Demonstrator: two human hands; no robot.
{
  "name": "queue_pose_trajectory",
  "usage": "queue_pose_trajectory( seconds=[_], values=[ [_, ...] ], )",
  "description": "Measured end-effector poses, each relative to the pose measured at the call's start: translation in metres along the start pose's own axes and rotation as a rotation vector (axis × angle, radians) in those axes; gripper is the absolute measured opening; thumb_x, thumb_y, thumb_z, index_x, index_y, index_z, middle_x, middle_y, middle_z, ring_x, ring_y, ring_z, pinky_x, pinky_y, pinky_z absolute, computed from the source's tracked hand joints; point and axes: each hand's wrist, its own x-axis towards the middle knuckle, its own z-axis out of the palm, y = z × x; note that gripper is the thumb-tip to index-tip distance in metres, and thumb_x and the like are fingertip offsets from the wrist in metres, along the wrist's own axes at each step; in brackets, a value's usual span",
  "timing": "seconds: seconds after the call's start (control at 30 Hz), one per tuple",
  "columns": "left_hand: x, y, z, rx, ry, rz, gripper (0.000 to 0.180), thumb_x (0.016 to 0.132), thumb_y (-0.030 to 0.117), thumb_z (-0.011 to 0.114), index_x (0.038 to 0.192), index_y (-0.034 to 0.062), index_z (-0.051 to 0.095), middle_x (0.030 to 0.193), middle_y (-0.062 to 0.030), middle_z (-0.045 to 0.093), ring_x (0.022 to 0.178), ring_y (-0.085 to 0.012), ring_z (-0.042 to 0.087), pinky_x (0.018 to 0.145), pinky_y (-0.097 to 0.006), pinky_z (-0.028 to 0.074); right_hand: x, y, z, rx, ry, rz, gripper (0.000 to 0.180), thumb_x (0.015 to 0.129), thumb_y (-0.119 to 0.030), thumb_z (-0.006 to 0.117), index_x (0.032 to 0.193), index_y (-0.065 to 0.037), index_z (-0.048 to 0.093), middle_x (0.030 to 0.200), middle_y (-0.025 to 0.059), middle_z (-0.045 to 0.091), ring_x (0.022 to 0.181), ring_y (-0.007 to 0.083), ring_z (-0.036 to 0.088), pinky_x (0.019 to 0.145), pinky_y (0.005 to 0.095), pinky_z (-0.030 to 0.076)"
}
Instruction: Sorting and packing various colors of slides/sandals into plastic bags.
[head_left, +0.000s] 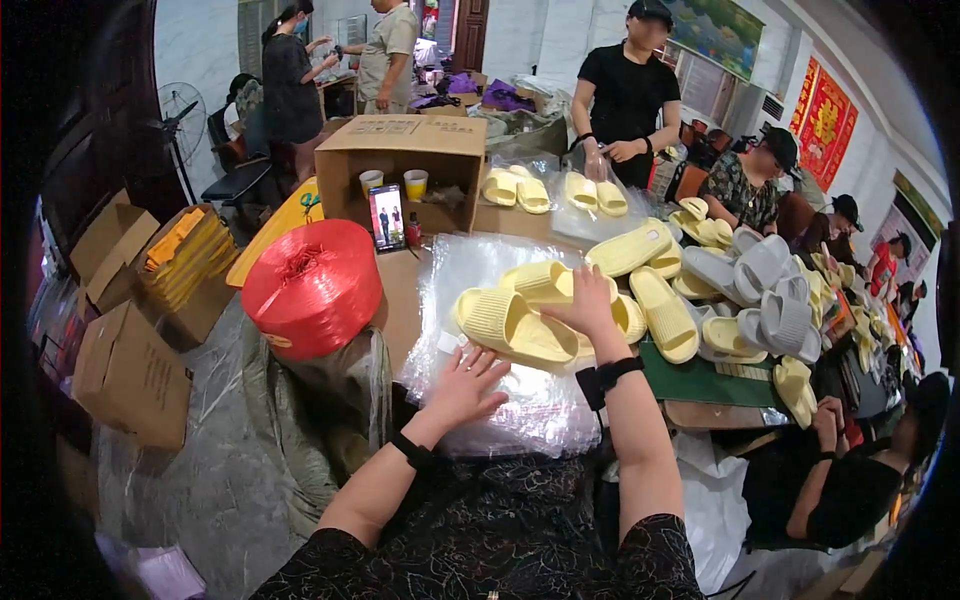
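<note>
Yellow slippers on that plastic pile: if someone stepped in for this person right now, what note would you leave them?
Left hand: open, flat on the stack of clear plastic bags.
Right hand: resting on the pair of yellow slippers lying on top of that stack.
Done: the pair lies side by side on the bags, not in one.
Left: many loose yellow and grey slippers heaped to the right.
Red twine spool sits to the left.

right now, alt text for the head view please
A person's right hand rests on a pair of yellow slippers while the left hand presses a stack of clear bags. A red twine spool sits to the left; more slippers lie right.
</note>
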Motion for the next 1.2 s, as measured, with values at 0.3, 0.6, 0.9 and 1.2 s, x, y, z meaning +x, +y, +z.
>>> queue_pose_trajectory(
  seconds=[0.3,0.6,0.9,1.2],
  values=[
    [-0.003,-0.003,0.005,0.009,-0.020,-0.024,0.063,0.092,0.058,0.048,0.140,0.0170,0.050,0.151,-0.0138,0.040,0.144,-0.0343,0.027,0.119,-0.052,0.009,-0.015,-0.069,0.004,0.244,-0.563,-0.036,0.049,0.073,-0.037,0.076,0.101,0.000,0.061,0.100,0.0216,0.063,0.097,0.0371,0.061,0.083,0.0446,0.051],
    [-0.003,-0.008,0.012,0.048,0.003,0.004,0.060,0.093,0.057,0.047,0.137,0.0159,0.052,0.148,-0.0130,0.041,0.142,-0.0349,0.028,0.119,-0.052,0.009,-0.006,-0.085,-0.034,0.340,-0.664,0.229,0.039,0.081,-0.032,0.071,0.097,0.001,0.060,0.093,0.0224,0.065,0.086,0.0390,0.064,0.076,0.0474,0.053],
    [0.002,-0.009,0.016,-0.132,0.078,-0.019,0.059,0.085,0.046,0.056,0.136,0.0177,0.053,0.138,-0.0133,0.052,0.135,-0.0344,0.039,0.117,-0.051,0.020,-0.058,-0.104,-0.018,0.319,-0.548,0.242,0.043,0.089,-0.037,0.058,0.094,0.005,0.061,0.090,0.0296,0.064,0.083,0.0442,0.064,0.075,0.0511,0.051],
    [-0.008,0.003,0.001,0.032,0.104,0.039,0.060,0.093,0.053,0.048,0.140,0.0158,0.048,0.147,-0.0143,0.043,0.140,-0.0345,0.035,0.118,-0.052,0.015,-0.049,-0.056,0.023,0.095,-0.406,0.268,0.035,0.096,-0.031,0.049,0.090,0.002,0.061,0.087,0.0231,0.062,0.084,0.0395,0.064,0.073,0.0476,0.053]
  ],
)
